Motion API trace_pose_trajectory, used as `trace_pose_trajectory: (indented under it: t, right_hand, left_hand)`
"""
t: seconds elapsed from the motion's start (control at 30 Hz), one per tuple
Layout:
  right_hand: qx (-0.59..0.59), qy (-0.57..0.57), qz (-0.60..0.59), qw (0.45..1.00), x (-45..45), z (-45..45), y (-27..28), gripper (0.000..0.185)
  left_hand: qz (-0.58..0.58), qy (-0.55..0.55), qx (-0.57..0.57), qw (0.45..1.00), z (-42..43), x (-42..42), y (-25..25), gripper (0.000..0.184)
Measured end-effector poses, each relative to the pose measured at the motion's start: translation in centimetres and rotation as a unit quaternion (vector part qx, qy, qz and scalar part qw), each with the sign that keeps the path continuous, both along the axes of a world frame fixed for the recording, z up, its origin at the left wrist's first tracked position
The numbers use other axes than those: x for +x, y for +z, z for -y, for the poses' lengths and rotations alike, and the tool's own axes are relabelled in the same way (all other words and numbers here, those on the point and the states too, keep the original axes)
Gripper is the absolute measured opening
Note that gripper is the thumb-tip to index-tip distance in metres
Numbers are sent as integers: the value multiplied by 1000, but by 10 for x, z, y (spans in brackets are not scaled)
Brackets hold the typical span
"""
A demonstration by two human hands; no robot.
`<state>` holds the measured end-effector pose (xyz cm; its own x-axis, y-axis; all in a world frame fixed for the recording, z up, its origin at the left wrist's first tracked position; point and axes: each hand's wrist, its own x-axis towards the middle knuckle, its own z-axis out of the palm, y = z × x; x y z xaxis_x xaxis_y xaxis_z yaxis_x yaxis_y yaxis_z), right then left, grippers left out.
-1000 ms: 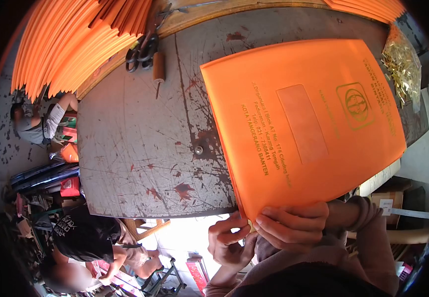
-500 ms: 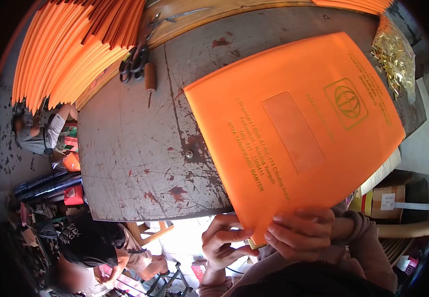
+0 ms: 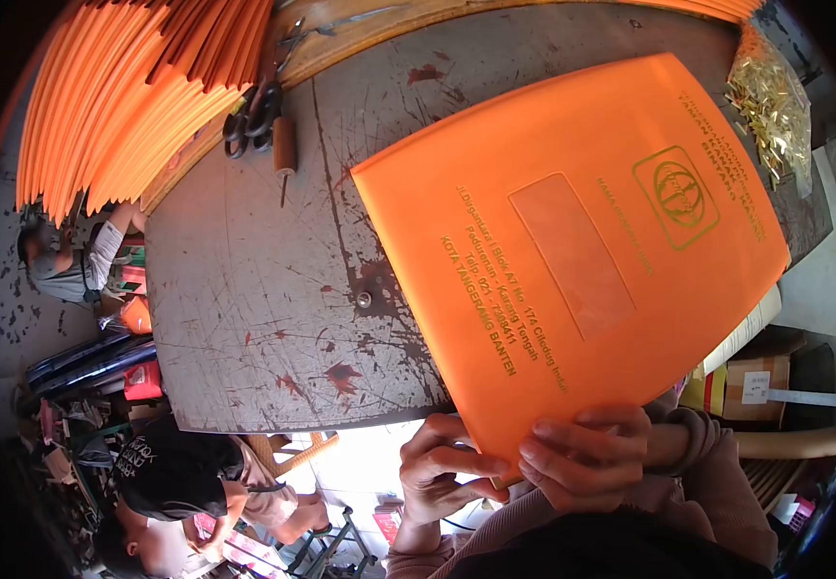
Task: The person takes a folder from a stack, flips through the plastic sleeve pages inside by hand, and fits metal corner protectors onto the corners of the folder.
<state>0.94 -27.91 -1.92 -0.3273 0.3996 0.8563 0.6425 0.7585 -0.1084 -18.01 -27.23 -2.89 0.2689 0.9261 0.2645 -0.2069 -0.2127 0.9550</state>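
Note:
A large orange folder (image 3: 553, 241) with printed text, a round emblem and a clear window lies over the right part of the worn grey table (image 3: 254, 318). Its near corner reaches past the table edge. My right hand (image 3: 587, 458) is closed on the folder near that corner, fingers on top of the cover. Beside it, my left hand (image 3: 447, 468) pinches the tip of the corner between thumb and fingers. A small metal corner piece seen there earlier is now mostly hidden by the fingers.
Stacked orange folders (image 3: 138, 106) stand at the upper left. Near them lie black scissors (image 3: 261, 111) and a wooden-handled awl (image 3: 284, 150). A bag of gold metal pieces (image 3: 770, 106) is at the upper right. A person in black (image 3: 172, 473) sits lower left; another (image 3: 61, 261) sits farther back.
The folder has shifted left and turned slightly in view, its near corner now lower. Both hands stay at that corner, and the right hand has moved slightly down.

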Motion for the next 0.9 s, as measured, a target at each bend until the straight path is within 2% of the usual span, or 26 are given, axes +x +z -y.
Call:
trace_pose_trajectory:
  t: [0.23,0.33,0.4,0.57,0.63,0.7,0.77,0.9]
  right_hand:
    - [-13,-17,27,999,1,0,2,5]
    - [6,-5,-4,1000,1,-6,1,14]
    - [82,6,38,996,3,-12,-1,17]
    - [121,-1,29,992,2,-12,-13,9]
    - [134,0,24,991,0,-16,-17,10]
    - [191,4,-6,982,-3,-21,-21,15]
    - [187,15,10,982,0,-22,-18,16]
    - [192,22,32,981,1,-23,-16,16]
  left_hand:
    - [19,-4,19,1000,-3,0,-4,38]
    - [34,-28,28,999,-5,-5,-9,37]
    - [46,-27,31,998,-6,-4,-12,35]
    - [79,-51,39,995,-11,-4,-13,28]
    - [93,-56,-23,994,-6,-5,-12,27]
    - [88,-74,-20,993,-8,-9,-14,26]
    - [84,-93,-18,992,-9,-9,-16,26]
    - [83,-45,36,995,-8,0,-15,27]
